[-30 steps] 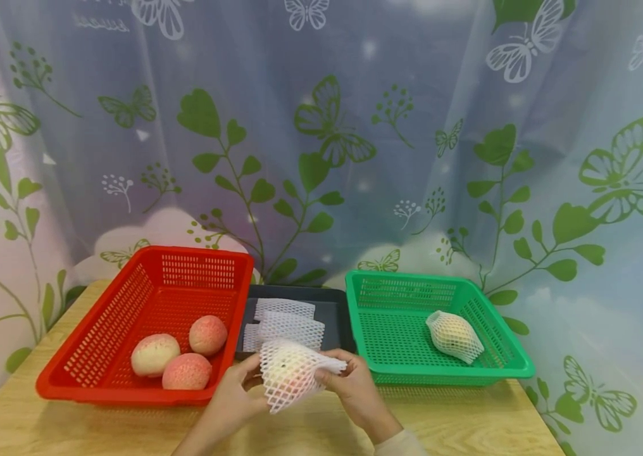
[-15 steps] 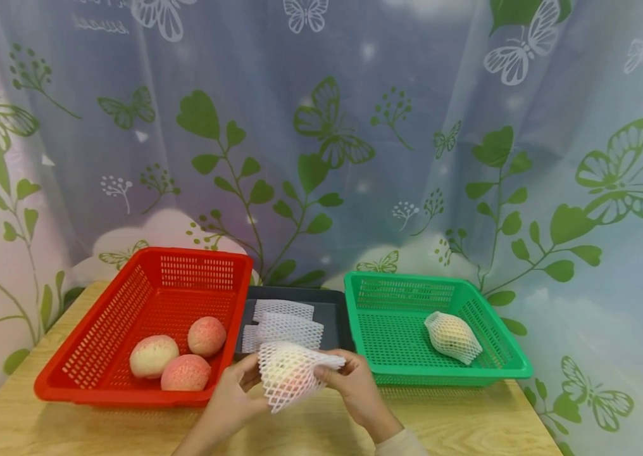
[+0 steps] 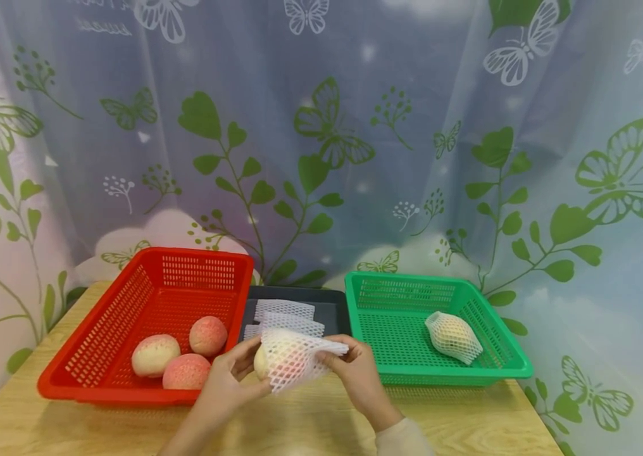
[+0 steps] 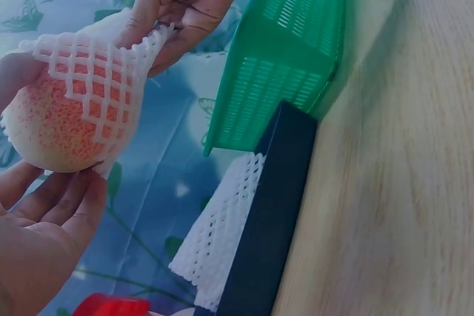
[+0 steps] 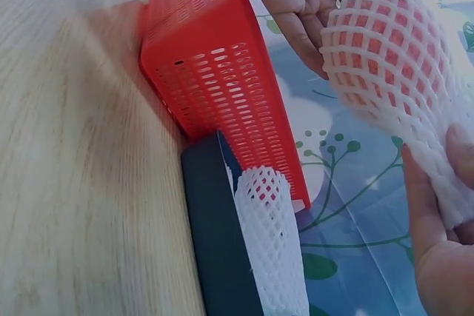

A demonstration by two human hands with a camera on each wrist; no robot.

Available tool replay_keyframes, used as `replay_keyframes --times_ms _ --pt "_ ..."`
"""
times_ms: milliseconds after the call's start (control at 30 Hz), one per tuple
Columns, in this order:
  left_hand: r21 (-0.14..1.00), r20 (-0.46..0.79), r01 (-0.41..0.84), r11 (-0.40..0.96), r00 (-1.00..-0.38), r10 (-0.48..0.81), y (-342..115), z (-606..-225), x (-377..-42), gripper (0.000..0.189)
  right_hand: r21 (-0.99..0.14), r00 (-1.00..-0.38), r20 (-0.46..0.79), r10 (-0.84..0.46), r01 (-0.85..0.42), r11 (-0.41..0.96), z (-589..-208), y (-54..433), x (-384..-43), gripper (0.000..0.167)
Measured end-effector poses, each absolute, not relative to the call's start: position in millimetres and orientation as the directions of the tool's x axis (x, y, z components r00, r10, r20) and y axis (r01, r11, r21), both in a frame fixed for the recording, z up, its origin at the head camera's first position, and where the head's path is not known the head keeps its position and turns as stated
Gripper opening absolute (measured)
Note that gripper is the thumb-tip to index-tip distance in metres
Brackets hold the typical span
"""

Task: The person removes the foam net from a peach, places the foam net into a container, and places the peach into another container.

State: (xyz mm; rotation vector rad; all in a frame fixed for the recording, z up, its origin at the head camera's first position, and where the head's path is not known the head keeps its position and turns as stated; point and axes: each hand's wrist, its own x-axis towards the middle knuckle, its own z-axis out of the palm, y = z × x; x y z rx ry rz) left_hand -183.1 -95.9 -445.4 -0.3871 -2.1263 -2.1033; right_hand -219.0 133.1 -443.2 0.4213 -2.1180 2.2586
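A pink and cream peach (image 4: pixel 55 125) sits partly inside a white foam net sleeve (image 3: pixel 293 358), its left end bare. My left hand (image 3: pixel 236 375) holds the peach and the net's open edge between thumb and fingers. At the other side my right hand (image 3: pixel 355 373) pinches the net's gathered narrow end. Both hands are raised above the table's front part. In the right wrist view the net (image 5: pixel 385 49) stretches over the fruit and tapers toward the right hand's thumb and fingers.
At left, a red basket (image 3: pixel 122 394) holds three bare peaches. A dark tray (image 3: pixel 333 310) with several flat foam nets (image 3: pixel 284 308) stands in the middle. The green basket (image 3: pixel 441 379) at right contains one netted fruit (image 3: pixel 454 337). A patterned curtain (image 3: pixel 321 126) hangs behind.
Both hands have lifted slightly with the peach. The net's left edge has shifted, so the peach's bare left end now shows. The baskets and tray stay put.
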Motion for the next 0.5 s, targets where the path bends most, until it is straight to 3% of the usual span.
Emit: replay_keyframes --times_ms 200,500 --pt "0.951 0.309 0.31 -0.014 -0.946 0.095 -103 -443 -185 0.068 -0.98 -0.975 0.189 -0.118 -0.18 -0.08 -440 133 -221 0.029" --pt "0.968 0.249 0.251 0.028 -0.967 0.051 -126 -425 -189 0.066 -0.979 -0.979 0.191 -0.065 -0.185 -0.089 -432 134 -234 0.026"
